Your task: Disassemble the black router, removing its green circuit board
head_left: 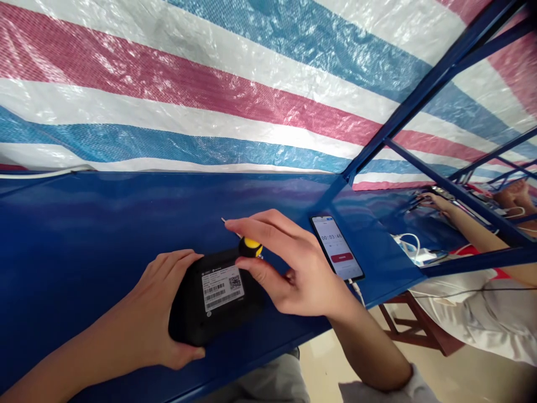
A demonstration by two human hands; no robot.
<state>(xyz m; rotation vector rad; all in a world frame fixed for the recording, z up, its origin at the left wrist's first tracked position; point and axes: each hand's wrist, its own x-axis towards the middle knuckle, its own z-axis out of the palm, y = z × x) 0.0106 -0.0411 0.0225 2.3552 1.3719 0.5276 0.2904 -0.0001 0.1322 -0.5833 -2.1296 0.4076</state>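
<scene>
A black box-like device (195,313) lies on the blue table, a white label (222,288) with barcodes facing up. Wrapped round its left side is my left hand (155,313), fingers along the far edge and thumb at the near edge. Above the device's right part, my right hand (289,268) pinches a short screwdriver (250,247) with a yellow and black handle between thumb and fingers. Its thin metal shaft points away toward the upper left, with the tip off the device. The right end of the device is partly hidden under my right hand.
A phone (338,246) showing a running timer lies right of my hands, a white cable plugged into it. Blue metal frame bars (390,129) rise at the right. Beyond them a co-worker's hand (436,202) is over the table. A striped sheet (210,89) hangs behind.
</scene>
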